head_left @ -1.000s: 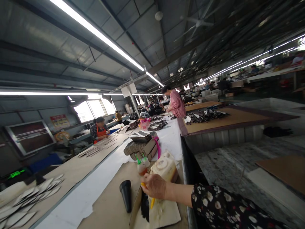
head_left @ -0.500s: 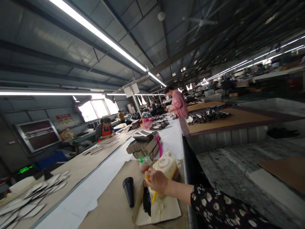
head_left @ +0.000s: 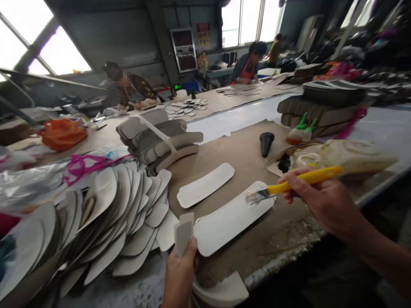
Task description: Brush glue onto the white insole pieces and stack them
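Observation:
My right hand [head_left: 324,201] is closed round the yellow handle of a paintbrush [head_left: 305,179]. The brush's whitish bristles lie over the right end of a long pale rounded panel [head_left: 231,220], apparently touching it. In my left hand [head_left: 181,273] are small pale strips [head_left: 184,233], held upright between thumb and fingers at the panel's left end. A second pale panel [head_left: 205,185] rests just behind. Below my left hand a curved pale piece [head_left: 223,293] hangs by the table edge. Right of the brush lies a cut-open plastic container [head_left: 356,158], stained cream.
Fanned pale panels [head_left: 128,222] cover the table's left side, with a strapped stack [head_left: 157,137] behind. A black cone [head_left: 266,144] and green-tipped bottles [head_left: 302,130] stand near a tied dark stack [head_left: 321,109]. Two co-workers [head_left: 133,87] [head_left: 247,66] lean over the far table.
The view has swung left and down. My right hand has moved with the brush from the container to the pale panel. My left hand, holding the strips, is now in view.

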{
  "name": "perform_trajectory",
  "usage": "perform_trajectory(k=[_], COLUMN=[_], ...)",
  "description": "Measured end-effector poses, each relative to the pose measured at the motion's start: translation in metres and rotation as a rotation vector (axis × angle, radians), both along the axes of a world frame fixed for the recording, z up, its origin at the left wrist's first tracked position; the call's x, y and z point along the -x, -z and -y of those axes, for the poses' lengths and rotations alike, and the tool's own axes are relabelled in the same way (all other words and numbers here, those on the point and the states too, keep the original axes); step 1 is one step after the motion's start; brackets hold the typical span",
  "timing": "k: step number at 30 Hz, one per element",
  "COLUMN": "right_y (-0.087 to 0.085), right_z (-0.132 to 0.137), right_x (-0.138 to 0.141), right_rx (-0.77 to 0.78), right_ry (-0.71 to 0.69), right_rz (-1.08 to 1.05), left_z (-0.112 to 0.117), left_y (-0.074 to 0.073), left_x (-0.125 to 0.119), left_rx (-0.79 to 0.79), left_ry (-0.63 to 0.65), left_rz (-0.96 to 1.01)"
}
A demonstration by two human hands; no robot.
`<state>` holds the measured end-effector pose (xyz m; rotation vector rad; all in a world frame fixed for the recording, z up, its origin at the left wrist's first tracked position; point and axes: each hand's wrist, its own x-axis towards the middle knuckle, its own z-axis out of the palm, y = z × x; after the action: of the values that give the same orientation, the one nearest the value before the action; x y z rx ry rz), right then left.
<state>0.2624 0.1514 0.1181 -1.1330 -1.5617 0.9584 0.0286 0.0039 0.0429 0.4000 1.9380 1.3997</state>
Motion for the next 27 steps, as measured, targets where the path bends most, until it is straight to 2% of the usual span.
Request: perform_trajectory(k=[2,4,6,8,19,22,27], right_y=[0.008,0.017,0.025,0.029,0.031,0.034,0.035], right_z=[0.03,0.048,0.054,0.054,0.055,0.049,0.033], right_x=[0.037,0.067,0.086,0.093,0.1,0.088,0.054], right_rx=[0.16,0.266,0.323,0.336,0.328,0.229,-0.012], right_ry=[-0.156,-0.236,-0.261,-0.256,-0.255,-0.206,-0.074], right_rz=[-0.097,-0.139,-0.145,-0.127,-0.04,0.074,0.309], left_z=[0.001,0.0,0.0,0.001,0.003,0.003,0.005], left_y=[0.004,0.005,0.006,0.006,0.013,0.013,0.013], left_x=[0.006,0.008,0.009,0.01,0.012,0.011,0.009], left_rx=[-0.002,-0.014,-0.029,-0.043,-0.06,-0.051,-0.003], left_ry=[0.044,0.075,0.099,0.115,0.13,0.122,0.087], left_rz=[0.089,0.147,0.187,0.218,0.25,0.237,0.176])
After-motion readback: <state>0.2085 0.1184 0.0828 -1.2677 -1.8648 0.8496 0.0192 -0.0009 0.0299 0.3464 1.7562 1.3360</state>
